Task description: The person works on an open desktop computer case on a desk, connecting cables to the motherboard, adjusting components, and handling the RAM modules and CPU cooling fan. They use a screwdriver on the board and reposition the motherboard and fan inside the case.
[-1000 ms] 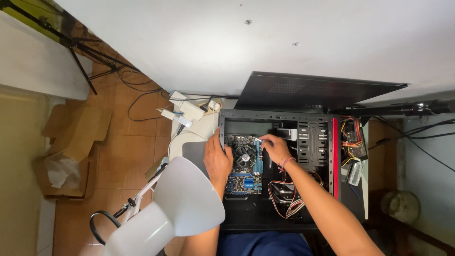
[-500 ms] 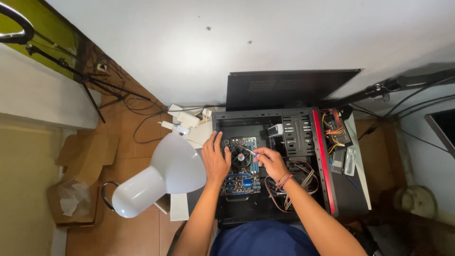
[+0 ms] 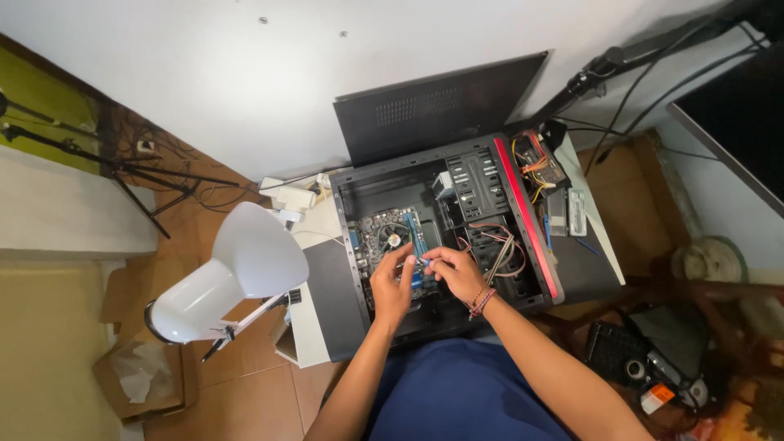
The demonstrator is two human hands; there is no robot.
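A black computer case (image 3: 523, 220) with a red edge lies open on its side in front of me. Inside it sits the motherboard (image 3: 377, 233) with a small round fan and a narrow blue memory stick (image 3: 415, 233). My left hand (image 3: 392, 287) and my right hand (image 3: 454, 274) meet over the board, and the fingertips of both pinch the near end of the blue stick. A bundle of loose cables (image 3: 500, 249) lies just right of my right hand. My blue-clad lap fills the bottom middle.
The case's black side panel (image 3: 441, 106) leans on the white wall. A white desk lamp (image 3: 237, 273) hangs at the left over a cardboard box (image 3: 143, 377). Tripod legs (image 3: 122, 173), a white power strip (image 3: 287, 196), a dark screen (image 3: 735, 106) and black gear (image 3: 637, 359) surround the case.
The view has swung so the case sits further right. My left hand has lifted from lying flat on the board. Both hands have drawn nearer me and joined at the blue stick's near end.
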